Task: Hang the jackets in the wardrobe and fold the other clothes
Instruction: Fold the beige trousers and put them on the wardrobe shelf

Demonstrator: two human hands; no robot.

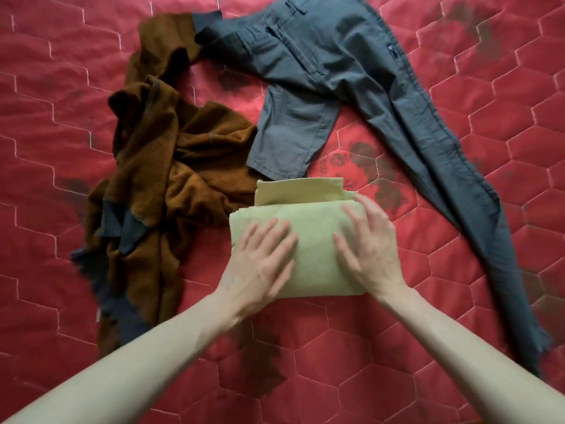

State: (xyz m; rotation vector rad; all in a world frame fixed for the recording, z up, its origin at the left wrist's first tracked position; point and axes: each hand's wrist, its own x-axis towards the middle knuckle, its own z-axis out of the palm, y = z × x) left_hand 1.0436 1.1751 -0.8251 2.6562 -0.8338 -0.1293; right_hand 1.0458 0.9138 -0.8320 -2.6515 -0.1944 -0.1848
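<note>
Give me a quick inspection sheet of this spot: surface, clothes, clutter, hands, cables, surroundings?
Surface: red quilted bedcover, dark flower prints.
Job's things: folded pale green garment; grey trousers spread out unfolded; brown garment crumpled, dark cuffs.
Clutter: nothing seen.
Hands: left hand and right hand lie flat on the green garment, fingers straight, no grip.
Cables: nothing seen.
Surroundings: only the bedcover shows; no wardrobe in view.
</note>
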